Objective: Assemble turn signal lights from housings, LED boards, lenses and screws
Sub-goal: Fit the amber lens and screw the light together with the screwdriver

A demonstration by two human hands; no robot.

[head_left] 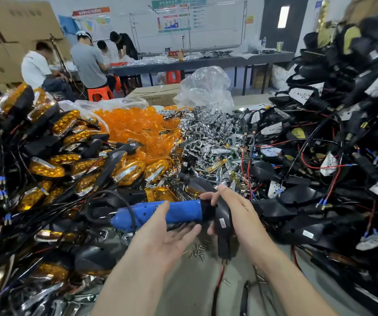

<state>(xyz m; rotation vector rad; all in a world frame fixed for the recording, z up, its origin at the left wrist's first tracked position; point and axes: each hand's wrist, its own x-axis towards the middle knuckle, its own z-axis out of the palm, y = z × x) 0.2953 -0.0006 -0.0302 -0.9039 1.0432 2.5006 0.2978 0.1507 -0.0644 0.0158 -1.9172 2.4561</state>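
Our right hand (236, 208) grips the black housing (224, 226) at 3 o'clock from the blue screwdriver (158, 213), while our left hand (167, 233) is wide open, palm up, just beside this tool.

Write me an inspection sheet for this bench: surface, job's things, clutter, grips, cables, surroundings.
Surface: grey table, bare only near the person; loose screws lie on it.
Job's things: orange lenses, chrome reflectors and wired black housings in heaps; finished lights at the left.
Clutter: plastic bag behind the heaps.
Grips: left hand open, palm up, at the blue screwdriver; right hand holds a black housing.
Cables: red and black wires tangled; screwdriver's cord loops leftward.
Surroundings: people at a far table; cardboard boxes.
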